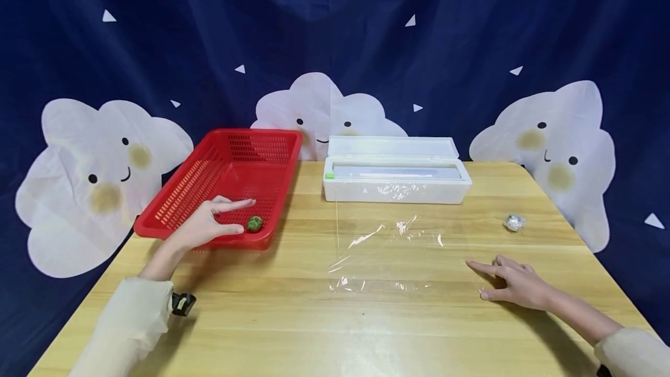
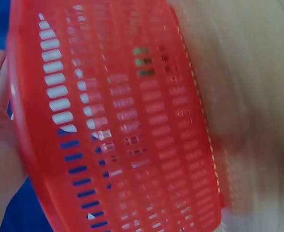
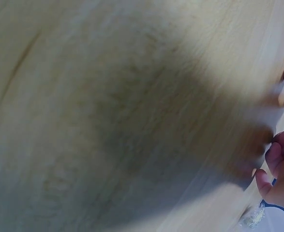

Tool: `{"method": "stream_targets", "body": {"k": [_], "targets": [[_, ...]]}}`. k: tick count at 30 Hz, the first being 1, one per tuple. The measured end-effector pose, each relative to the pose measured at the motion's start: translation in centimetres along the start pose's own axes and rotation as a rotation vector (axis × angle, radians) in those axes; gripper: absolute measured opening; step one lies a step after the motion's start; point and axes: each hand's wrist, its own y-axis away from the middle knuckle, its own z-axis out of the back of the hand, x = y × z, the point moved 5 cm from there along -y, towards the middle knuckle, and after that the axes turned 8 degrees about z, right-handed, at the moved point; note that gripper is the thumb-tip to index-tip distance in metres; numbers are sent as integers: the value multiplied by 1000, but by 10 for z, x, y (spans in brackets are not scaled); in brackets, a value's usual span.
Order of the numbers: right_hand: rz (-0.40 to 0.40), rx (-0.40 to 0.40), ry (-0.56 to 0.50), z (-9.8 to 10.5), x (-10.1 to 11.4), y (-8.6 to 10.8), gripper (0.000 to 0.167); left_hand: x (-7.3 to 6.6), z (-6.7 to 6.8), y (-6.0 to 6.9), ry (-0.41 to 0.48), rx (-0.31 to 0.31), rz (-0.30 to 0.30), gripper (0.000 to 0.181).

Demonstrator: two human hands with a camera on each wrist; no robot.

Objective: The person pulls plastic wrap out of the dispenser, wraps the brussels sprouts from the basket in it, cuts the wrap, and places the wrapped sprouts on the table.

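My left hand (image 1: 205,223) is over the near end of a red plastic basket (image 1: 152,223), thumb and forefinger spread apart. A small dark-green round object (image 1: 255,224) lies in the basket just beside those fingertips; in the left wrist view only bits of green show through the slots. Above the table at the right, my right hand (image 1: 518,285) has its forefinger and thumb stretched leftward, holding nothing. To its left a sheet of clear cling film (image 1: 382,249) lies over the table, running out from a white cling film dispenser (image 1: 398,194) whose lid stands up.
A small silvery ball in crinkled clear wrap (image 1: 514,223) sits on the wooden table (image 1: 293,330) beyond my right hand. The dispenser bears a green piece (image 1: 329,175) at its left end. A dark blue curtain (image 1: 366,34) with white clouds hangs behind.
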Motion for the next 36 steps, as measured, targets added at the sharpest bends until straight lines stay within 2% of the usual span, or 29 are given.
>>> {"method": "stream_targets", "body": {"k": [6,13,22,31,33,36], "targets": [[-13,8,-6,0,0,-2,60,11,-3,-10,-53,87,63,53],[-27,24,-18,0,0,-1,61,18,-4,-20,-48,139,126,55],[-33,26,-32,0,-1,1,60,26,-8,-34,-81,183,128,56],[-4,25,-15,-2,-1,1,60,39,-19,-50,-167,306,68,58],[2,24,-12,-2,-1,1,60,40,-21,-51,-182,322,70,59],[5,26,-15,-1,-2,1,60,42,-21,-53,-221,322,107,62]]}}
